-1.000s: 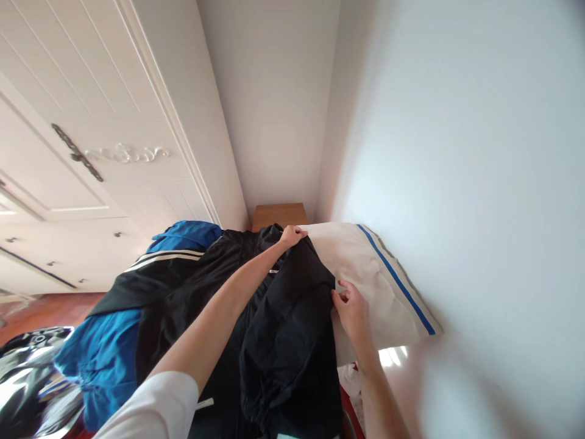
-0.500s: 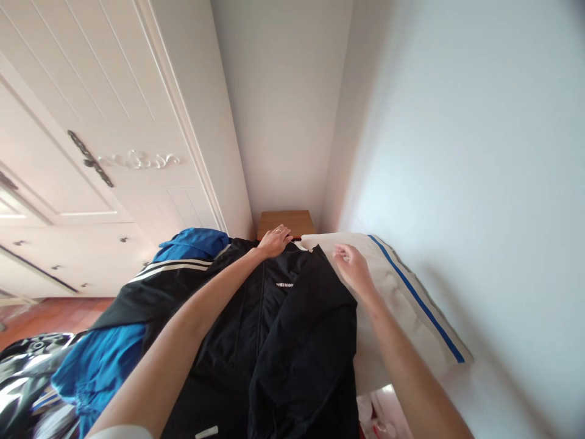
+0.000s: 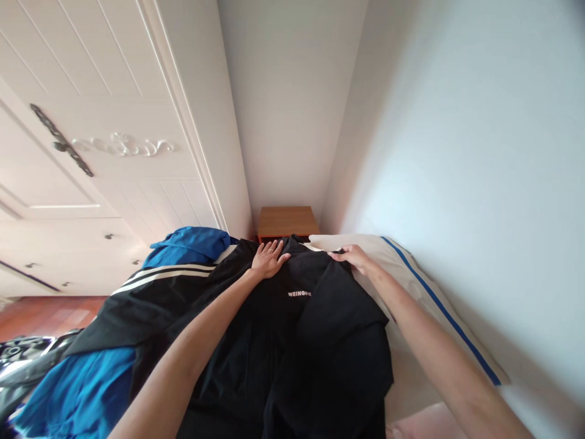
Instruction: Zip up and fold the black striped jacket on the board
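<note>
A black garment (image 3: 320,341) with white lettering on its chest lies spread out in front of me, its right sleeve folded over the body. My left hand (image 3: 269,258) rests flat near the garment's collar, fingers spread. At the garment's right shoulder edge, my right hand (image 3: 354,256) pinches the black cloth between thumb and fingers. A black sleeve with white stripes (image 3: 164,277) reaches out to the left, over blue cloth (image 3: 86,390).
Beyond the garment stands a small wooden cabinet (image 3: 287,219). A cream pillow with a blue stripe (image 3: 411,286) lies at the right, against the wall. A white wardrobe (image 3: 119,201) rises at the left. Grey and black items lie at the lower left.
My right hand has moved onto the garment's shoulder edge and closed on the cloth. My left hand has flattened with fingers spread. The garment's right part has shifted right and its lettering shows more.
</note>
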Tool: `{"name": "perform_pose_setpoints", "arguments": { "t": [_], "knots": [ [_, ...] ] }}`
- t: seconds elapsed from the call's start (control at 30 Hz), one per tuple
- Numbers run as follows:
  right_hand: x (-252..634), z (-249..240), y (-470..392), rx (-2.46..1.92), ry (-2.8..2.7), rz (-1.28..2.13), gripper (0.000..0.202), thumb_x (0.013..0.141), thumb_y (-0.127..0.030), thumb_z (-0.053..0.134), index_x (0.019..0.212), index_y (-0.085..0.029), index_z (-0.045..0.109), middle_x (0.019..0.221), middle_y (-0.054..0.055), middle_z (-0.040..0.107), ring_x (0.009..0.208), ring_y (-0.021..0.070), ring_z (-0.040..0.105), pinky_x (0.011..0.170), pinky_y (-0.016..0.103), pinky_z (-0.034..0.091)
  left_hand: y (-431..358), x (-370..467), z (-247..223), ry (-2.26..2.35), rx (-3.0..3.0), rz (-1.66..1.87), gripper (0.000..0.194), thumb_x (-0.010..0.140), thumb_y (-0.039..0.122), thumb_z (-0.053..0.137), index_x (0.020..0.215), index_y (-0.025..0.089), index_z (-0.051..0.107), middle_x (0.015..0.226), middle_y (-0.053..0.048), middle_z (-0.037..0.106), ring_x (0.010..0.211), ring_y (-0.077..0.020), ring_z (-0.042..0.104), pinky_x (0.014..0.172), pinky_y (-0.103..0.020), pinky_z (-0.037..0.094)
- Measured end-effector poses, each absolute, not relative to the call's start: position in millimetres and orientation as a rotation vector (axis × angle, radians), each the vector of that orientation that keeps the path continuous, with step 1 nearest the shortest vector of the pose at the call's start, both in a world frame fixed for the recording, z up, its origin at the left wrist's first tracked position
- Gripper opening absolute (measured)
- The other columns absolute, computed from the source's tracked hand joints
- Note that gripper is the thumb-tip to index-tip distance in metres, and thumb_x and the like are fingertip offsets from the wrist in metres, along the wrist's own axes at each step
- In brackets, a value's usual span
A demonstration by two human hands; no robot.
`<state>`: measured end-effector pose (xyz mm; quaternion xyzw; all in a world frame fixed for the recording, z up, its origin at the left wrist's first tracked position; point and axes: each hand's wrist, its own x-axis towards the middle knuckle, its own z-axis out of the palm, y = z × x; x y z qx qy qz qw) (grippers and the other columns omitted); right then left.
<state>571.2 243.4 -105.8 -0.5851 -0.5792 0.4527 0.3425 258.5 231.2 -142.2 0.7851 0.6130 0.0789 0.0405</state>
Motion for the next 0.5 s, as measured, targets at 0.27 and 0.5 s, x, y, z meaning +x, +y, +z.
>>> {"name": "perform_pose_setpoints", "arguments": {
  "t": [0.27,0.5],
  "knots": [
    [582.5,-113.1,244.6,-1.736,-1.486,1.106,0.024,0.062,-0.035,0.076,0.066,-0.016,0.061,0.059,-0.001,0.061,0.06,0.0153,0.058,0.053,0.024,0.041,228.9,263.2,-140.2,1.92,2.369,0.23,0.092,0.093,0.076,0.018,0.159,0.011,0.024,0.159,-0.015,0.035,0.147,-0.0336,0.03,0.12,-0.049,0.016],
    [575.0,-100.1,247.7,-1.888,-1.649,0.861,0.019,0.061,-0.024,0.076,0.057,-0.017,0.059,0.057,0.003,0.059,0.068,0.0242,0.062,0.059,0.029,0.043,234.4,258.8,-134.0,1.941,2.22,0.468,0.079,0.099,0.064,0.018,0.152,0.008,0.036,0.145,-0.021,0.053,0.138,-0.0346,0.044,0.115,-0.048,0.026]
  ]
}}
